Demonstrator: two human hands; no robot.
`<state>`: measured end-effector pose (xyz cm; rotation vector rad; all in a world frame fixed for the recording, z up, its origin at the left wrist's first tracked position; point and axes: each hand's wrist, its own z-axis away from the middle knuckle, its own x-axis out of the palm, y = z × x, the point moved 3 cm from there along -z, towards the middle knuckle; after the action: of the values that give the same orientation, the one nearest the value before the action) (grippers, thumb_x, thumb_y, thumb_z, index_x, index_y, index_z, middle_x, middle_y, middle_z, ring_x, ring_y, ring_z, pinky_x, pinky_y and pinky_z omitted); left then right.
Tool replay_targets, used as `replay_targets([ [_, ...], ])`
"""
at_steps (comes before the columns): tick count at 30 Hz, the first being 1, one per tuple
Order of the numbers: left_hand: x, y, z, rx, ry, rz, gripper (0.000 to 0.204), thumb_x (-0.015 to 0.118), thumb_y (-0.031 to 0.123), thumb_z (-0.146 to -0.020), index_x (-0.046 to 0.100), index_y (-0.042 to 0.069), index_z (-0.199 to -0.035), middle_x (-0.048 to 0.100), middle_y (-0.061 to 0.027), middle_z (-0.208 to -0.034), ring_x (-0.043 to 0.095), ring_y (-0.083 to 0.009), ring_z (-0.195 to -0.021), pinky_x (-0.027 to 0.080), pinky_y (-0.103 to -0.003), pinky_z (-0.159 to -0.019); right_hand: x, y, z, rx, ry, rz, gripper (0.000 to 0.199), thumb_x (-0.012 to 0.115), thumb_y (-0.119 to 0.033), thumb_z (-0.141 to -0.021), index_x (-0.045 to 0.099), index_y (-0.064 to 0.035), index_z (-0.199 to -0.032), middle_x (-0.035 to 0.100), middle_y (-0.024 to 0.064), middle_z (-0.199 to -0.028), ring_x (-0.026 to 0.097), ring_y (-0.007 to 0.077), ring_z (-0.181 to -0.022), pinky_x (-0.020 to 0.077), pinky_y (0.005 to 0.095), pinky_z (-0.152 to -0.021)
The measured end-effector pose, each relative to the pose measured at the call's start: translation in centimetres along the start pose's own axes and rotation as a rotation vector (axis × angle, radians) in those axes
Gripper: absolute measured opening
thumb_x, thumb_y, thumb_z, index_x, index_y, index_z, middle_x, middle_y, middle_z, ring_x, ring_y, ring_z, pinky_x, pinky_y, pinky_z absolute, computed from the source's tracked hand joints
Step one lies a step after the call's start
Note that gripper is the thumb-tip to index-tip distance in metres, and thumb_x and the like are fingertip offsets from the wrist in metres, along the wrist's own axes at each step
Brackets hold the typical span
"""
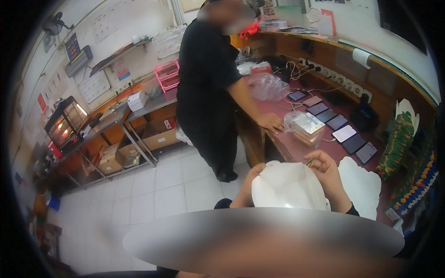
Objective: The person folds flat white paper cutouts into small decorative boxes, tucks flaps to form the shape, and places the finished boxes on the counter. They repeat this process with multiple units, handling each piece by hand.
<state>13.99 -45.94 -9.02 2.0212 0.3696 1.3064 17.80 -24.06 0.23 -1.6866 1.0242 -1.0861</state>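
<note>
- Head view: note left hand at the left edge of a white, shiny, curved piece, with fingers closed on that edge.
- Find right hand at the upper right side of the white, shiny, curved piece, with fingers bent and tips narrowed on a small green-edged item; cannot tell its kind.
- Locate the white, shiny, curved piece between both hands, close to the near side of the red tabletop.
- Record a second white piece with a wavy edge, just right of the right hand.
- Observe a stack of small boxes, partly covered by clear plastic, beyond the right hand; next to it, a slanting row of phones.
- Note a co-worker's hand resting on the tabletop, left of the stack.
- Record a green and orange ornament at far right.
</note>
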Motion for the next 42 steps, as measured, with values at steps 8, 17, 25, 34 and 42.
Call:
replay_targets([
  [8, 0.4, -0.1, 0.2, 0.002, -0.113, 0.055, 0.014, 0.071, 0.005, -0.091, 0.068, 0.005, -0.104, 0.070, -0.0065, -0.095, 0.067, -0.0175, -0.091, 0.055, -0.032, -0.081, -0.8, 2.6, -1.1, 0.221, -0.206, -0.315, 0.015, 0.070, -0.005, -0.090, 0.062, -0.0036, -0.103, 0.069, 0.0040, -0.096, 0.065, 0.0119, -0.086, 0.0502, 0.0267, -0.082],
  [17, 2.2, 0.1, 1.2, 0.132, -0.646, -0.683, 0.004, 0.077, -0.002, -0.082, 0.076, 0.002, -0.084, 0.068, -0.0098, -0.081, 0.063, -0.0273, -0.077, 0.048, -0.038, -0.074, -1.3, 4.7, -1.4, 0.466, -0.331, -0.247, 0.022, 0.070, -0.018, -0.095, 0.067, -0.0029, -0.110, 0.066, 0.0000, -0.090, 0.064, 0.0075, -0.077, 0.0507, 0.0228, -0.070],
  [25, -0.2, 3.5, 0.1, 0.692, 0.069, -0.263, 0.022, 0.067, -0.012, -0.086, 0.061, 0.009, -0.091, 0.066, -0.0054, -0.099, 0.064, -0.0182, -0.089, 0.052, -0.032, -0.082, -4.5, -2.0, -1.9, 0.005, 0.001, -0.184, 0.049, 0.059, -0.027, -0.101, 0.053, -0.0021, -0.143, 0.065, 0.0119, -0.127, 0.064, 0.0200, -0.114, 0.0538, 0.0340, -0.093],
  [34, 0.4, 3.4, 0.3, 0.672, 0.370, -0.071, 0.019, 0.065, -0.004, -0.096, 0.056, 0.010, -0.105, 0.068, -0.0041, -0.110, 0.067, -0.0159, -0.103, 0.054, -0.031, -0.094, -3.1, -5.0, 0.6, -0.350, -0.139, 0.378, 0.046, 0.057, -0.003, -0.086, 0.066, 0.0017, -0.131, 0.061, 0.0156, -0.136, 0.058, 0.0249, -0.128, 0.0451, 0.0387, -0.109],
  [42, 0.8, 4.6, 0.7, 0.606, 0.328, -0.043, 0.032, 0.066, -0.004, -0.094, 0.054, 0.008, -0.121, 0.064, -0.0059, -0.125, 0.063, -0.0180, -0.114, 0.053, -0.034, -0.097, -3.8, -7.1, 0.7, -0.526, -0.113, 0.787, 0.056, 0.047, 0.008, -0.075, 0.069, -0.0003, -0.126, 0.071, 0.0143, -0.123, 0.069, 0.0227, -0.108, 0.0549, 0.0308, -0.088],
])
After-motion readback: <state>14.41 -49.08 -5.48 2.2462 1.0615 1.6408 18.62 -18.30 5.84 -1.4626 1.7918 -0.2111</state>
